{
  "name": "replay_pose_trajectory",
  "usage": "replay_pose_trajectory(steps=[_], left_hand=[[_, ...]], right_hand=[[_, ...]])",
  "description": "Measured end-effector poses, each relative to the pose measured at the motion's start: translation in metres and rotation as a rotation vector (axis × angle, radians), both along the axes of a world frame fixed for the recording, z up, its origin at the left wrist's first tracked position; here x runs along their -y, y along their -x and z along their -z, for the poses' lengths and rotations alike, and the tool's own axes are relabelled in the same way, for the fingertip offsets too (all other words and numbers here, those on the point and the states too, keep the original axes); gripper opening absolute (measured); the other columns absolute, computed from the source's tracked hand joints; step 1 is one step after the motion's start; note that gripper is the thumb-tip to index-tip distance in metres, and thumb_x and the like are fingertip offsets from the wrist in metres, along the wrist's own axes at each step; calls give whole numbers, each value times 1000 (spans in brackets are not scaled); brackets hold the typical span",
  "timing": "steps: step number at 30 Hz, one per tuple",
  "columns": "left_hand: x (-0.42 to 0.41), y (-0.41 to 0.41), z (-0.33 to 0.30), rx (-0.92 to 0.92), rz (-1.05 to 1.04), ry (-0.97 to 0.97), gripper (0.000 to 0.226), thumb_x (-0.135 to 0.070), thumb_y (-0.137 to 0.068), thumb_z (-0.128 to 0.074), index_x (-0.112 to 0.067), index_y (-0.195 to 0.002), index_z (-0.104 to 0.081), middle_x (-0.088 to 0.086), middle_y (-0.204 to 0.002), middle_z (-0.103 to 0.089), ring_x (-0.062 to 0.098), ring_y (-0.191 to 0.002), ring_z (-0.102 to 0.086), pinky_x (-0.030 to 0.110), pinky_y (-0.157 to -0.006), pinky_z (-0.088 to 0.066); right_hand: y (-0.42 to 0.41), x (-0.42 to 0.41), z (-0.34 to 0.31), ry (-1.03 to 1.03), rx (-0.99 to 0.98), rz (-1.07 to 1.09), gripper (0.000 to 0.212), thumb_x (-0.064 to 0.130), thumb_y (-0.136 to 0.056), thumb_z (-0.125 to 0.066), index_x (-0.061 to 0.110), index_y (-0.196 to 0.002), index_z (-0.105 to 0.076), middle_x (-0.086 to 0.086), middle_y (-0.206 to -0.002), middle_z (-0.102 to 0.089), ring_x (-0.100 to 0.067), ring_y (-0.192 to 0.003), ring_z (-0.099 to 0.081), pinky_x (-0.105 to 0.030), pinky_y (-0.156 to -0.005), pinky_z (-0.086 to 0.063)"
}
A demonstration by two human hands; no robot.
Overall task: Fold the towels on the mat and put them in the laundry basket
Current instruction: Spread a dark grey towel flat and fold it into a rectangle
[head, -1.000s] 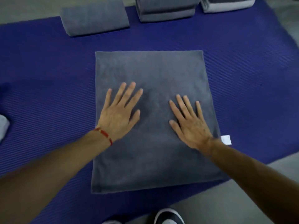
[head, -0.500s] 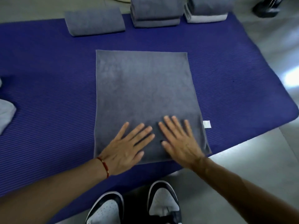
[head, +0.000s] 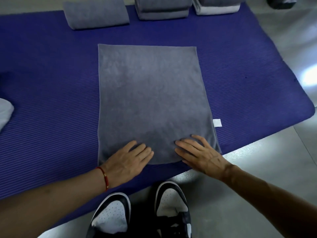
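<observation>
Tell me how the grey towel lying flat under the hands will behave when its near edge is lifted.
The grey towel will probably flop and drape: it lies thin and flat on the blue mat. It looks light. Its napped surface probably won't slip from the left hand or right hand, and the mat's ribs may drag on it.

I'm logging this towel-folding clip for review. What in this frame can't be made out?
- Laundry basket: nowhere in the head view.
- Two towel stacks at the far edge of the mat: tops cut off by the frame, so no count.
- Pale cloth: cropped by the left edge, unidentifiable.
- Near edge of the grey towel: partly covered by the left hand and right hand.
- White tag: too small to read.
</observation>
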State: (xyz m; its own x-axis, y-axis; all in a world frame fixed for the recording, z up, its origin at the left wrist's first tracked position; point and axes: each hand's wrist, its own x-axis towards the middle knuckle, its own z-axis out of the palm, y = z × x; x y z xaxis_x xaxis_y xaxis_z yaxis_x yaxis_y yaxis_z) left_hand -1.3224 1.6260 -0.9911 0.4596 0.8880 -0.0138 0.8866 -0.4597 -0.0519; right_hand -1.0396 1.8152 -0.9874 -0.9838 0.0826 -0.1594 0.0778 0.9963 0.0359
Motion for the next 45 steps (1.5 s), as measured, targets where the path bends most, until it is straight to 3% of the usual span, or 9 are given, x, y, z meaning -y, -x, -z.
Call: replay_pose_trajectory(steps=[3,5,10,16,21,28,37,43,45], left_hand=[[1,-11,-7,19,-52,-46,54,2,-103,-14,1,-130,-60,17,-117,-65,33,-103,-64,47,-86,-57],[1,-14,-10,-4,-83,-34,38,1,-100,-38,-1,-133,-56,16,-119,-62,33,-104,-62,47,-83,-55],[3,-3,-18,27,-260,173,90,2,-50,-88,-8,-133,-52,17,-127,-56,36,-101,-60,51,-76,-53],[39,58,-26,197,-416,71,30,-6,-79,-39,-17,-97,-61,0,-98,-61,25,-87,-60,38,-79,-46],[41,103,-41,795,-786,192,16,-11,-91,-64,-24,-98,-69,-13,-99,-70,0,-94,-62,7,-90,-42],[-27,117,-44,1491,-1269,125,19,-15,-103,-55,-26,-99,-69,-3,-94,-74,17,-94,-67,40,-83,-55],[-19,120,-61,1670,-1167,396,18,-25,-110,-39,-26,-110,-57,12,-111,-67,31,-102,-65,55,-83,-60],[46,105,-61,1751,-1181,767,64,-64,-67,-84,-25,-114,-64,12,-118,-70,31,-101,-71,56,-86,-59],[61,100,-62,1790,-1174,772,54,-57,-78,-79,-21,-115,-65,17,-122,-68,37,-110,-68,61,-90,-56]], right_hand=[[2,1,-5,-25,-41,-72,59,26,-91,-73,16,-144,-50,-3,-143,-53,-23,-134,-50,-52,-118,-33],[3,1,-8,-31,-53,-79,62,21,-83,-75,14,-141,-54,-3,-140,-56,-24,-131,-52,-54,-115,-38],[4,-7,-14,5,-54,77,51,19,-83,-73,21,-132,-57,-6,-142,-54,-28,-133,-51,-55,-114,-36],[-20,-46,-25,168,-180,383,25,34,-85,-63,23,-107,-62,0,-125,-60,-28,-115,-59,-47,-98,-43],[-18,-69,-47,559,-346,914,20,34,-87,-78,20,-101,-74,7,-106,-70,-11,-97,-65,-31,-84,-52],[22,-105,-59,936,-576,1158,24,27,-98,-67,14,-118,-71,6,-106,-76,-11,-100,-72,-27,-90,-58],[17,-106,-55,763,-361,1021,37,46,-104,-46,16,-120,-60,3,-112,-68,-3,-103,-63,-32,-93,-50],[-24,-63,-58,952,-155,1100,46,70,-90,-54,29,-108,-63,7,-103,-72,-11,-95,-69,-41,-87,-57],[-31,-55,-60,991,-99,1085,46,76,-81,-52,42,-108,-65,14,-107,-73,-8,-98,-70,-35,-87,-55]])
